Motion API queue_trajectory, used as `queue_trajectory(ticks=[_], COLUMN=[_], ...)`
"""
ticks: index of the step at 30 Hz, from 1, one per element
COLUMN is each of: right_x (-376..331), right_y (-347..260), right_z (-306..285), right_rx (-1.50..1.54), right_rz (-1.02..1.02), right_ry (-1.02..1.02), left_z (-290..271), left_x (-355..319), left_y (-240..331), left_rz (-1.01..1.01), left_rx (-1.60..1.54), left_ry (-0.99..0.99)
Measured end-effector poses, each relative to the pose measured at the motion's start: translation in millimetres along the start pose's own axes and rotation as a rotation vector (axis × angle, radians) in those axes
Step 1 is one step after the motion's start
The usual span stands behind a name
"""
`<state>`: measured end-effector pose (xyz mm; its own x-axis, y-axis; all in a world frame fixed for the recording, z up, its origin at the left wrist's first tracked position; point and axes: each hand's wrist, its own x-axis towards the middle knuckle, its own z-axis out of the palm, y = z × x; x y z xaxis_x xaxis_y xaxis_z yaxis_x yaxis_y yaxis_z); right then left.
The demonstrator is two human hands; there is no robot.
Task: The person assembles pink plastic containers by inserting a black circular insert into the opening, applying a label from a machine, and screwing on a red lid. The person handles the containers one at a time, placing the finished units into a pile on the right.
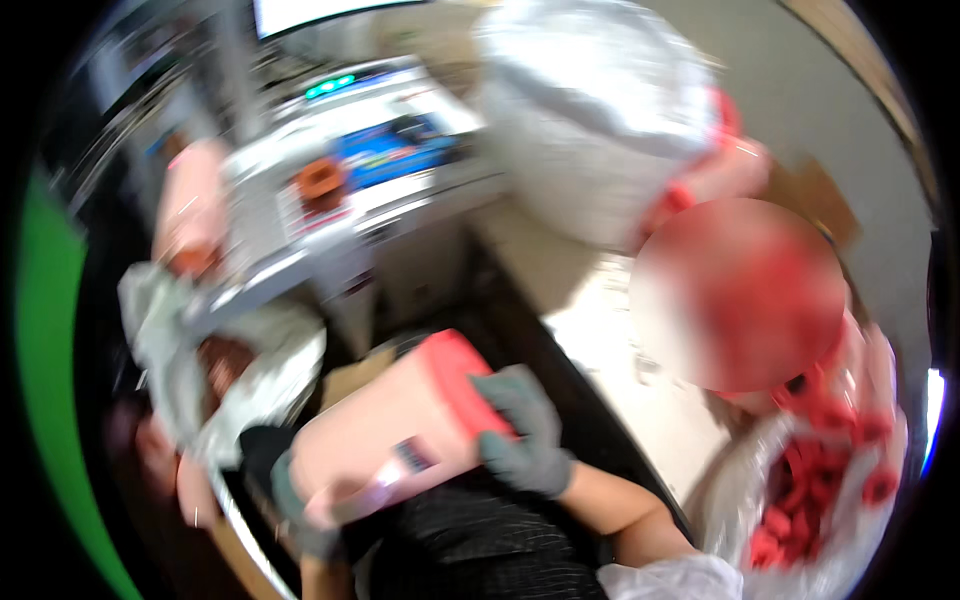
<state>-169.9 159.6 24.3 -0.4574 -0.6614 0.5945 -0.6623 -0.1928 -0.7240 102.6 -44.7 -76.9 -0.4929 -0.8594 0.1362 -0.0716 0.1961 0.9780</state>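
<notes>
"Pink cylinder (385, 425), where?"
"Lying between both gloves, touching each, long axis slanting lower left to upper right. Right hand (525, 430) is gripping the red end, fingers part-spread. Left hand (312, 530) is holding the lower end, fingers mostly hiding."
"Containers?"
"Clear bag (735, 490), right, is holding red pieces (800, 490). White sack (570, 160) is standing ahead; can't see inside."

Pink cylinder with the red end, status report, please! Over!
Right hand on red end. Left hand at the opposite end. Pink cylinder held aslant between them. Nothing seems in the way; white bag nearby, left.
</notes>
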Motion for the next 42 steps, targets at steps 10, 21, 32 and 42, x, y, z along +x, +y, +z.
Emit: queue_trajectory(ticks=[10, 21, 32, 42], right_x=[-25, -63, 1, 102], right_y=[-12, 64, -38, -33], right_z=[6, -23, -278, -363], right_rx=[0.275, 0.919, 0.359, -0.488], right_rz=[0.331, 0.881, -0.056, -0.590], right_ry=[0.276, 0.273, 1.077, 1.515], left_z=[-1, 47, 86, 68], left_x=[38, 37, 39, 23], left_y=[0, 101, 101, 67], left_rz=[0.258, 0.746, 0.541, 0.314], left_rx=[0.367, 0.352, 0.199, 0.342], left_ry=[0.103, -0.015, -0.343, -0.210])
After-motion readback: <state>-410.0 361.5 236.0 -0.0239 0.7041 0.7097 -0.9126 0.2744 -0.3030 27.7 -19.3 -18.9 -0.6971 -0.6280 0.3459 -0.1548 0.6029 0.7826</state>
